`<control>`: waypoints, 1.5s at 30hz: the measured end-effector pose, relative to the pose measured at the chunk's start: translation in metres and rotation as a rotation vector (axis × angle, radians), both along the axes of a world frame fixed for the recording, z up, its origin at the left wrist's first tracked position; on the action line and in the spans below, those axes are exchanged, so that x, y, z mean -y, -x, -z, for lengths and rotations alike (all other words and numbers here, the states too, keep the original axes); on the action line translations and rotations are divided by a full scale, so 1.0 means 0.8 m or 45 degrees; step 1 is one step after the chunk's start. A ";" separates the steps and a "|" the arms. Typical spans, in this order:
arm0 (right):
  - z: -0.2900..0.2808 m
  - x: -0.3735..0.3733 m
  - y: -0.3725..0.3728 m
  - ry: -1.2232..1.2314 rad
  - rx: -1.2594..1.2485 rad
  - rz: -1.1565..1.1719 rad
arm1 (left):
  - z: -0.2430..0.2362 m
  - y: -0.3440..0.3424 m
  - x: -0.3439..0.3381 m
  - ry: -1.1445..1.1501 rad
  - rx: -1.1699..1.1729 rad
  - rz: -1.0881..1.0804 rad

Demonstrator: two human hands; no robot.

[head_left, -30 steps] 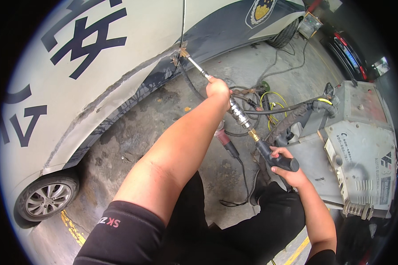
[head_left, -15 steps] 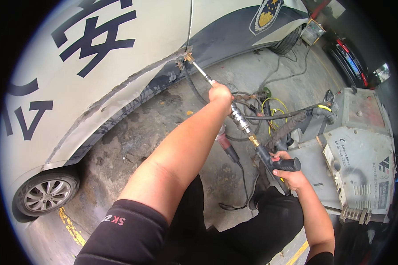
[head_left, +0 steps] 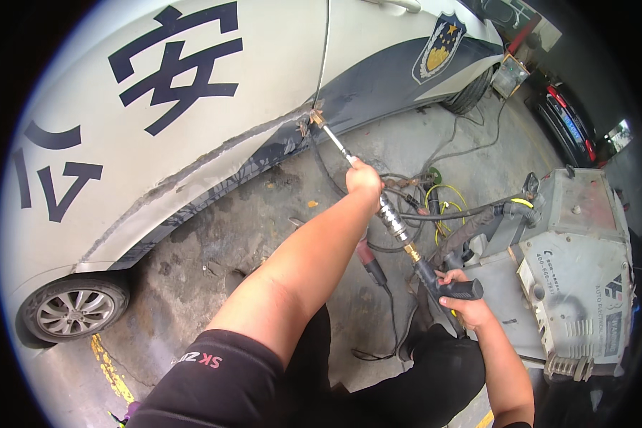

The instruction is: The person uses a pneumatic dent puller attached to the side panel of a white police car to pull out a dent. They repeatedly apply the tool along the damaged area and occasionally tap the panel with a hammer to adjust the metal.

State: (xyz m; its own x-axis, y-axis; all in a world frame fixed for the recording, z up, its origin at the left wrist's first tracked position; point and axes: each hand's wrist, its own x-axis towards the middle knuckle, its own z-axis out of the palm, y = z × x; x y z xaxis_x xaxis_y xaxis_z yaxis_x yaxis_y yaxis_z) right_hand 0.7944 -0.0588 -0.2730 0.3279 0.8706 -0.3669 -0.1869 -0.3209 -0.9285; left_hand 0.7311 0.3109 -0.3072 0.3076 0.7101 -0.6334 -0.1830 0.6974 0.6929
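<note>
While its tip (head_left: 317, 118) stands low against the car (head_left: 264, 85), puller (head_left: 393, 220) slanting up-left: my left hand (head_left: 364, 180), nearer the car, grips shaft (head_left: 337, 142); my right hand (head_left: 467, 308), handle (head_left: 466, 289).

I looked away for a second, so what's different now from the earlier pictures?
Most of the car and the grey machine slid down in the picture, probably because the camera turned. A door handle now peeks in at the top. Nothing was grabbed or let go: the left hand stays on the long tool, the right hand on its black grip, its tip by the car's scraped strip.
</note>
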 end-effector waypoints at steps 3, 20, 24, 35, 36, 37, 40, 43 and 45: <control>0.000 -0.001 -0.002 0.015 0.016 -0.007 | 0.001 -0.001 0.003 0.002 0.006 -0.025; -0.002 0.002 -0.008 0.189 0.175 0.006 | 0.037 -0.012 0.025 -0.522 0.023 -0.325; -0.007 -0.005 -0.009 0.175 0.118 0.112 | 0.046 -0.013 -0.004 -0.154 0.531 -0.237; -0.013 -0.008 -0.008 0.164 0.185 0.123 | 0.031 -0.004 0.004 -0.188 0.555 -0.172; -0.014 -0.007 -0.005 0.144 0.180 0.130 | 0.031 -0.003 -0.013 -0.225 0.580 -0.187; -0.014 -0.009 -0.003 0.135 0.189 0.146 | 0.030 -0.001 -0.025 -0.205 0.563 -0.159; -0.020 -0.009 0.010 0.154 0.116 0.240 | 0.025 0.001 -0.028 -0.255 0.509 -0.206; -0.027 -0.012 0.022 0.127 0.251 0.308 | 0.020 -0.003 0.021 -0.121 0.458 -0.118; -0.032 -0.016 0.028 0.126 0.264 0.309 | 0.022 -0.004 0.034 -0.176 0.482 -0.187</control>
